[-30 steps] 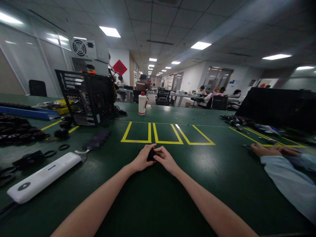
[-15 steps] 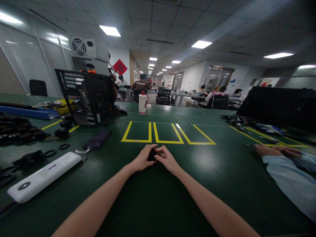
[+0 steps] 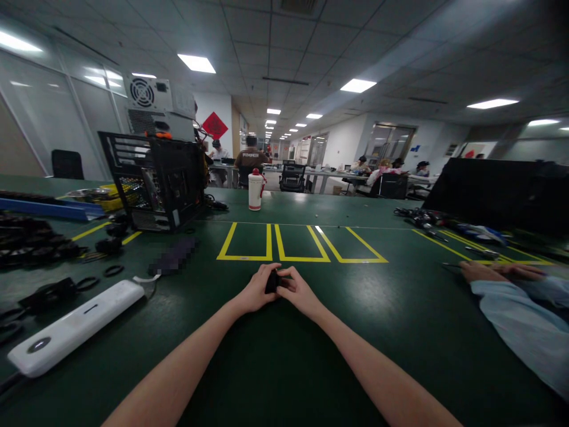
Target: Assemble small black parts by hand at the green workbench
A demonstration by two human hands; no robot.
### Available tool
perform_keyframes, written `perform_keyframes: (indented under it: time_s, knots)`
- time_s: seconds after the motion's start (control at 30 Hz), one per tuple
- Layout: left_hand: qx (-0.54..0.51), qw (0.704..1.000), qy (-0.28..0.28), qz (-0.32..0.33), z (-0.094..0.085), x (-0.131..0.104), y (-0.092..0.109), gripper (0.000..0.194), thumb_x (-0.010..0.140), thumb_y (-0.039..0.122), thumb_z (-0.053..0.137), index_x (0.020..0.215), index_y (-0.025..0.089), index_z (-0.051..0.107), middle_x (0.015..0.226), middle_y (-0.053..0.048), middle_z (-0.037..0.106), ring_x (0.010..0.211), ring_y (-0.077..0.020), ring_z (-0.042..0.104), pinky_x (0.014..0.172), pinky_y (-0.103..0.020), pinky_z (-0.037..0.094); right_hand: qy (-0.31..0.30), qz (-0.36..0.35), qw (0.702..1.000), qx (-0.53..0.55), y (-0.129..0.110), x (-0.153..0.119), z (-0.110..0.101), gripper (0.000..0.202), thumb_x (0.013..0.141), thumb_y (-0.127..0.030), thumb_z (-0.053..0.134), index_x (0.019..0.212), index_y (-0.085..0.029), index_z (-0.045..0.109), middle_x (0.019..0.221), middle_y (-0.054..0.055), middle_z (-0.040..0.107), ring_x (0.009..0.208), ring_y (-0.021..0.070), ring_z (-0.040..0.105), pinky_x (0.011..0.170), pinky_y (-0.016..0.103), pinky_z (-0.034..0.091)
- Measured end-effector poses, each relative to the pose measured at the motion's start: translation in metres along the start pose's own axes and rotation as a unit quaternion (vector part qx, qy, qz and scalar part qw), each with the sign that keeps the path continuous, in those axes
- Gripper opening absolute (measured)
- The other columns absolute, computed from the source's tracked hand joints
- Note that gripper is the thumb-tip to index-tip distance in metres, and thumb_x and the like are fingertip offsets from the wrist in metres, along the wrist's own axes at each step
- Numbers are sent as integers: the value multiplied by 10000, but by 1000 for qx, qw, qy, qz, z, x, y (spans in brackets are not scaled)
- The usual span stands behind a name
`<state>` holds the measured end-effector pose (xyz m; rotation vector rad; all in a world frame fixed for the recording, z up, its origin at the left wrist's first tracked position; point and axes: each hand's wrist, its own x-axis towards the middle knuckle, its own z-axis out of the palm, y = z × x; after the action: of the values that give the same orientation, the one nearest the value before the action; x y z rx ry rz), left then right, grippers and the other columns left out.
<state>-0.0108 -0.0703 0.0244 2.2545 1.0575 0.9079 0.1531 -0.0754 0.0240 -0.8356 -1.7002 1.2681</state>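
Between my two hands is a small black object [image 3: 271,282], too dark and too covered by fingers to name. My left hand [image 3: 256,290] grips it from the left, thumb and fingers curled round it. On the other side my right hand [image 3: 299,289] has its fingertips closed against the object's right side. Both hands are low over the green table [image 3: 284,350], just on the near side of the yellow tape outlines [image 3: 306,259].
On the left lie a white handheld device [image 3: 80,326], black rings [image 3: 114,271] and black parts [image 3: 35,240]. An open computer case [image 3: 155,178] stands behind them. A white bottle [image 3: 255,191] stands centre back. At right are another person's hands [image 3: 484,271] and a dark monitor [image 3: 493,187].
The camera view has tilted slightly. Both hands stay on the small black object; the fingers have shifted a little and its dark side faces me more. The white device and the bottle keep their places.
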Motion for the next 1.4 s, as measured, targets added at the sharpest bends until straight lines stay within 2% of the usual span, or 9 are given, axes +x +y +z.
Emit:
perform_keyframes:
  time_s: [0.13,0.27,0.43,0.57,0.77,0.97,1.17,1.27,1.4]
  knots:
    - [-5,1000,0,-9,1,1,0,634,675,213,589,1213,257,257,1149,-70,358,1056,-245,396,917,-451,312,3,7,1000,0,2,3,-1,237,717,-219,510,946,-221,447,969,9,512,919,163,532,793,354,444]
    - [-10,1000,0,-9,1,2,-1,631,677,224,592,1213,256,261,1154,-71,358,1071,-243,388,930,-439,301,5,1,1000,-20,2,3,-3,321,712,-214,512,1026,-230,446,1060,19,480,999,167,485,870,369,394]
    - [-17,1000,-7,-9,3,4,-7,649,668,185,591,1217,251,252,1160,-76,359,1076,-243,385,926,-437,301,-3,-12,1000,-23,-1,0,-3,299,680,-190,550,964,-227,465,1042,6,477,1033,166,468,904,373,367]
    - [-34,999,-11,-24,4,5,-10,638,680,212,586,1217,257,243,1185,-77,339,1085,-245,381,919,-438,313,6,-4,1000,-15,-4,-1,-2,192,703,-212,530,889,-216,483,1060,10,460,1002,172,492,859,370,408]
    - [-31,999,-17,-35,1,5,-6,634,683,236,589,1215,253,245,1174,-76,351,1075,-246,390,918,-434,316,12,3,998,-56,-3,0,-2,295,727,-198,496,1015,-237,444,1077,22,448,1040,180,460,873,385,398]
    - [-34,999,-19,-24,3,7,-11,650,660,197,598,1210,242,255,1176,-76,346,1086,-239,374,936,-421,295,25,-19,998,-63,6,1,-5,293,671,-195,568,937,-217,448,1026,12,471,998,165,485,874,365,401]
    - [-49,998,-21,-28,4,8,-16,639,662,200,597,1205,243,264,1171,-79,354,1073,-233,387,924,-416,312,9,-6,997,-73,10,4,-5,261,710,-216,519,961,-220,446,1015,14,505,1014,162,488,906,367,373]
    - [-55,997,-33,-48,3,9,-14,632,677,206,585,1212,260,253,1185,-74,347,1080,-233,385,912,-416,327,34,-2,993,-116,13,3,-7,356,696,-212,529,1036,-222,423,1070,31,486,1051,179,459,939,393,334]
    - [-49,997,-35,-54,1,9,-13,637,670,216,598,1210,256,262,1184,-77,351,1082,-236,384,924,-420,311,63,14,985,-157,17,1,-13,553,662,-198,550,1164,-236,320,1210,48,385,1151,201,362,987,416,263]
